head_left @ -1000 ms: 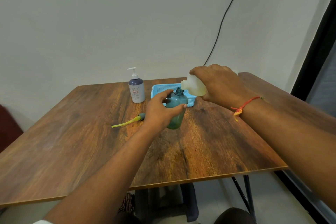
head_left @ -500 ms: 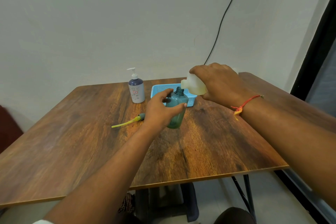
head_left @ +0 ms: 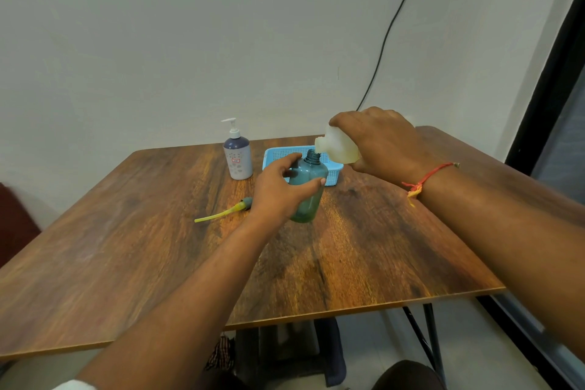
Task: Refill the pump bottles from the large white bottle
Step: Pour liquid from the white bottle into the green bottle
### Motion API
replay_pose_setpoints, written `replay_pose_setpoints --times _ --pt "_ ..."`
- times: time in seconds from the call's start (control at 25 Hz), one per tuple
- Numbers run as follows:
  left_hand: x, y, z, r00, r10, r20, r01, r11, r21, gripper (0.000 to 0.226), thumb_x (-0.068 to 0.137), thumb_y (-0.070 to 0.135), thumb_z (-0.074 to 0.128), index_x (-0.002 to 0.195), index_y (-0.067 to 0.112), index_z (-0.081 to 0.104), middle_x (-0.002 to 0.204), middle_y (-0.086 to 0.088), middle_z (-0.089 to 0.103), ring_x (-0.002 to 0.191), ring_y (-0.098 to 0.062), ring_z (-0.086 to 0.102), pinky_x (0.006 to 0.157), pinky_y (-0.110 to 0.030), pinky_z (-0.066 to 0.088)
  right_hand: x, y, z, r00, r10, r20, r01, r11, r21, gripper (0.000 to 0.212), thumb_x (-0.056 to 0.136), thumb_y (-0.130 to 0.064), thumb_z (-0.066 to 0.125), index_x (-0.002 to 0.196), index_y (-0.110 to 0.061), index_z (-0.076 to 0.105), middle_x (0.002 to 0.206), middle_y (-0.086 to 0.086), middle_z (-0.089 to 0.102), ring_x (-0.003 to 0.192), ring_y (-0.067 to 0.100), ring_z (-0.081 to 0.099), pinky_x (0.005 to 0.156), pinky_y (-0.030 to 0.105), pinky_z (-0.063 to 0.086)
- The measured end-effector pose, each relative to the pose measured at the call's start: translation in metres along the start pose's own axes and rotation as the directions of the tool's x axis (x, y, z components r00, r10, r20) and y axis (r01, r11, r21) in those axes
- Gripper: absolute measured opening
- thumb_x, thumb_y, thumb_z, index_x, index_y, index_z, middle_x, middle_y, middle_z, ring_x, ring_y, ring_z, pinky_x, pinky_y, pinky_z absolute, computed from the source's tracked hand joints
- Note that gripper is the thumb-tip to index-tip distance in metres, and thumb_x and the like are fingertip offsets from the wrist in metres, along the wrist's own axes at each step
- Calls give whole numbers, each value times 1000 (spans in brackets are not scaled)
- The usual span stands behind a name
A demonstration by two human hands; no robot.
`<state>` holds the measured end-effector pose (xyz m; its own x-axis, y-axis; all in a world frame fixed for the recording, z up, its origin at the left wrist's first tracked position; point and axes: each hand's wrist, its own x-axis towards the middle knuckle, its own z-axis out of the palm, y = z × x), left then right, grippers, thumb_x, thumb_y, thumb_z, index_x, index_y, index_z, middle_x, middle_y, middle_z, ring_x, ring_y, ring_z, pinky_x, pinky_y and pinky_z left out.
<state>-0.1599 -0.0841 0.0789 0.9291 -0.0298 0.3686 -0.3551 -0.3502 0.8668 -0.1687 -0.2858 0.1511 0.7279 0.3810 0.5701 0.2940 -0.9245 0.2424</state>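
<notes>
- Where the wooden surface [head_left: 126, 247] runs toward its left corner, a dark red object [head_left: 12, 218] sits just past the edge, partly cut off by the frame.
- A wide stretch of wood grain shows between the near edge and the bottles; both forearms cross it.
- Left of centre a loose pump head [head_left: 221, 213] with a yellow tube lies flat, well in from any edge and just beside the left wrist.
- Behind it a purple and white pump bottle [head_left: 238, 158] stands upright near the far edge, pump on.
- A blue basket [head_left: 275, 157] sits beside that bottle, close to the wall side.
- The left hand [head_left: 281, 193] has its grip curled round the teal bottle [head_left: 308, 199], thumb on the far side and fingers on the near side; the bottle stands on the surface just in front of the basket, its neck uncapped.
- The large white bottle [head_left: 338, 146] hangs tilted over it, mouth pointing left and down, right by the teal neck; whether they touch I can't tell.
- The right hand [head_left: 383, 144] wraps its grip over the white bottle's body; a red thread band [head_left: 427, 177] circles the wrist.
- A black cable [head_left: 389, 28] runs down the wall behind.
- A dark frame [head_left: 554, 73] stands close by the surface's right edge.
</notes>
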Motion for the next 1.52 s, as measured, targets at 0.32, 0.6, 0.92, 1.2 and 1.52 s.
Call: replay_pose_setpoints --times 0.32,0.6,0.92,1.2,1.52 --pt "2 -1 -1 1000 6 1 -6 1000 10 74 76 33 88 142 17 57 129 4 64 114 -8 58 96 -29 55 2 1 0 1000 -3 -1 3 1000 -15 75 74 -45 86 135 -28 47 129 0 64 107 29 62 89 46 51" --pt "3 0 -1 1000 9 -1 -9 1000 13 74 76 34 87 142 17 57 129 4 64 115 -7 58 94 -26 54 3 1 -1 1000 -4 -7 4 1000 -16 75 74 -45 86 135 -27 48 127 0 65 106 29 62 88 46 51" --pt "3 2 -1 1000 -1 -3 1 1000 5 73 75 33 88 141 17 59 127 3 66 113 -8 59 97 -33 56 4 2 1 1000 -11 -16 11 1000 -28 74 74 -39 86 135 -26 47 126 2 65 106 30 62 88 47 51" --pt "3 2 -2 1000 -12 3 12 1000 7 73 76 33 88 141 18 59 125 6 65 110 -5 58 97 -35 56 5 3 3 1000 -20 -20 20 999 -32 73 73 -35 87 134 -25 48 125 1 65 104 30 61 87 46 51" --pt "3 2 -1 1000 -16 8 16 1000 1 73 76 32 88 141 18 59 125 5 65 112 -7 59 98 -36 56 5 3 3 1000 -20 -22 19 999 -33 74 74 -33 87 135 -25 47 128 2 64 107 31 61 89 47 50"
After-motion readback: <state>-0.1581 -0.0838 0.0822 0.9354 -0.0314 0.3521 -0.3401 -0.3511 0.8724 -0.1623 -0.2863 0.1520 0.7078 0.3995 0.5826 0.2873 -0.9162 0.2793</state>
